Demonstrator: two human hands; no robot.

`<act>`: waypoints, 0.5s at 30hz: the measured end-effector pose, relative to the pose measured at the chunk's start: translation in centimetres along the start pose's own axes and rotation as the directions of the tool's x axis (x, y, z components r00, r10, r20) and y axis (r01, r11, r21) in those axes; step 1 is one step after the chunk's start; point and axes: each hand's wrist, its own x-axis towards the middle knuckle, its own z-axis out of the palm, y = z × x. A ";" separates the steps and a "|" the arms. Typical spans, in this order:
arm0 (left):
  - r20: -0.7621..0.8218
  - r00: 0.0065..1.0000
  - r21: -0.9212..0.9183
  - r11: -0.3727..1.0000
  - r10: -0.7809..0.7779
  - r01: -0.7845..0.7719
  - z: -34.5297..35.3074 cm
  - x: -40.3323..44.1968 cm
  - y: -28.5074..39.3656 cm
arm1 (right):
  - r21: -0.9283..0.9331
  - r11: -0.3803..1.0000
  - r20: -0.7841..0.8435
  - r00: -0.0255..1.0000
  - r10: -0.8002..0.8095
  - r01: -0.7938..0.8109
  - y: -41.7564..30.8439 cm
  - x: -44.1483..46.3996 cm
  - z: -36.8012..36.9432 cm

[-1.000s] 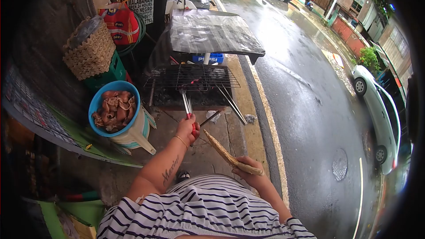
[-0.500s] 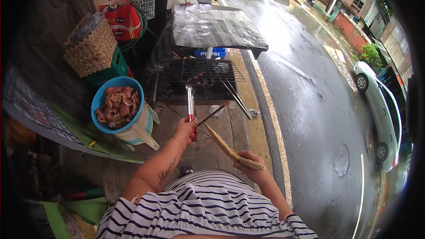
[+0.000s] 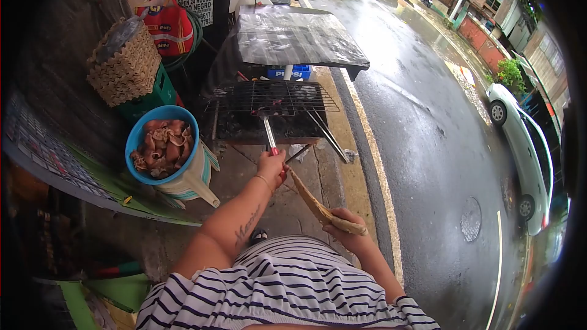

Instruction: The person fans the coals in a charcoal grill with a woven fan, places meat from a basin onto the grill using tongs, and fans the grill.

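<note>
My left hand (image 3: 271,168) is closed around the red handle of metal tongs (image 3: 269,133), whose far end reaches under the front of the wire grate (image 3: 287,96) to the dark coals. In my right hand (image 3: 347,232) is a long, flat, tan fan-like piece (image 3: 310,200), gripped at its near end; its tip points up and left, close to my left hand. Beneath the grate is the charcoal grill (image 3: 269,131), with a second pair of metal tongs (image 3: 329,137) leaning at its right side. The tips of the tongs I hold are hard to make out.
Left of the grill, a blue basin (image 3: 139,170) of meat pieces rests on a pale plastic stool (image 3: 194,184). Behind it are a woven basket (image 3: 125,70) and a red bag (image 3: 168,27). A dark cover (image 3: 299,36) overhangs the grill's back. The wet road (image 3: 422,146) runs along the right.
My left hand has moved slightly right and up with the tongs, which now tilt to the left at their far end. The tan piece stays in my right hand, nearly still lately.
</note>
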 end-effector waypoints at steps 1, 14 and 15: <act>-0.002 1.000 -0.005 1.000 -0.001 0.001 0.3 -0.1 -0.1 | 0.021 0.999 -0.001 0.999 0.042 -0.042 -0.2 0.0 -0.1; 0.038 0.999 0.179 0.984 -0.002 -0.004 -2.4 -5.1 0.4 | -0.015 1.000 -0.058 0.998 -0.004 0.003 1.0 -1.5 -1.2; 0.034 0.999 0.203 0.979 -0.006 -0.001 -2.6 -5.3 0.4 | -0.009 1.000 -0.055 0.998 -0.005 0.005 1.2 -1.6 -1.3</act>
